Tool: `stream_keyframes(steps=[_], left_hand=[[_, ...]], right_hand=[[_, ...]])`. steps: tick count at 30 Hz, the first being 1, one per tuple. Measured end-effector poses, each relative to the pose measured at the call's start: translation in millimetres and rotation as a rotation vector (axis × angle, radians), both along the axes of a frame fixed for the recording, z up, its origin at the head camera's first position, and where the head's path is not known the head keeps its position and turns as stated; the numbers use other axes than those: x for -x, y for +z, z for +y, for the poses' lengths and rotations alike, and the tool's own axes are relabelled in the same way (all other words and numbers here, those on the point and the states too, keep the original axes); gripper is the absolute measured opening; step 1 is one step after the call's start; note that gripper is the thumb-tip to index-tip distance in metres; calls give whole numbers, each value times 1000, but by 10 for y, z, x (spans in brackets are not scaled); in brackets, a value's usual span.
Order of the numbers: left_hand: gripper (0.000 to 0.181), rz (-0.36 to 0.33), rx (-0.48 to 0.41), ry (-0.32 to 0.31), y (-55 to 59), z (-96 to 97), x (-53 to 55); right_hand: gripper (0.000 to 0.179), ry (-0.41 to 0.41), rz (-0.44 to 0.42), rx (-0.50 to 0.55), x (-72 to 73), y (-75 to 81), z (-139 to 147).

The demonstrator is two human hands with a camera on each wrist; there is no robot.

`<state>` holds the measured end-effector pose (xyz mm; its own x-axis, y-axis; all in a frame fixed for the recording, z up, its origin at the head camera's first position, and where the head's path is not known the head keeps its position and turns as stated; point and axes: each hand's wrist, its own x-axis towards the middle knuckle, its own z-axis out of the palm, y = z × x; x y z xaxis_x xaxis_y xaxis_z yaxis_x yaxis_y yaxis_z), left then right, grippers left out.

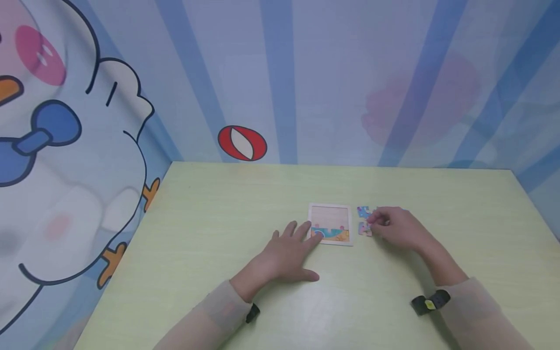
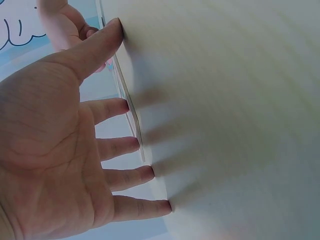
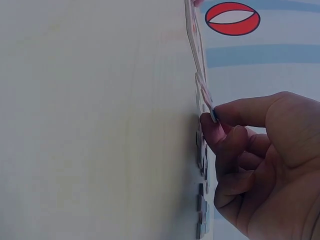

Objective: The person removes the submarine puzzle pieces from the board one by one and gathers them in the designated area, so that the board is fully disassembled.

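A small square puzzle tray (image 1: pixel 330 216) with a white border lies on the table. Its lower part holds fitted pieces in blue and orange, while the upper part shows bare backing. My left hand (image 1: pixel 286 255) is spread flat-fingered at the tray's left side, with fingertips on its edge and on the tabletop. To the right of the tray, my right hand (image 1: pixel 400 228) pinches a puzzle piece (image 3: pixel 206 95) between thumb and finger, tilted up off the table in the right wrist view. Loose puzzle pieces (image 1: pixel 363 212) lie beside and beneath that hand, which partly hides them.
The pale yellow-green table (image 1: pixel 210 218) ends at a blue striped backdrop (image 1: pixel 323 87) printed with a red ball and a large cartoon bird. In the right wrist view, more loose pieces (image 3: pixel 201 210) lie below the right hand.
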<state>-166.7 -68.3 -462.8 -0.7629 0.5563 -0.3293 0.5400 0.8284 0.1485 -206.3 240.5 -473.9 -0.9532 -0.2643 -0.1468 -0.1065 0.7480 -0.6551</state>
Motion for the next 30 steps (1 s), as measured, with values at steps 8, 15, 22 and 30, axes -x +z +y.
stream_keyframes(steps=[8, 15, 22, 30], left_hand=[[95, -9, -1, 1, 14, 23, 5], [95, -1, -11, -2, 13, 17, 5], [91, 11, -35, -8, -11, 48, 2], [88, 22, -27, -11, -22, 121, 5]], right_hand=[[15, -15, 4, -41, -3, 42, 12], [15, -15, 29, -42, -3, 53, -13], [14, 28, 16, -2, -14, 71, -142], [14, 119, 80, -22, 10, 35, -325]])
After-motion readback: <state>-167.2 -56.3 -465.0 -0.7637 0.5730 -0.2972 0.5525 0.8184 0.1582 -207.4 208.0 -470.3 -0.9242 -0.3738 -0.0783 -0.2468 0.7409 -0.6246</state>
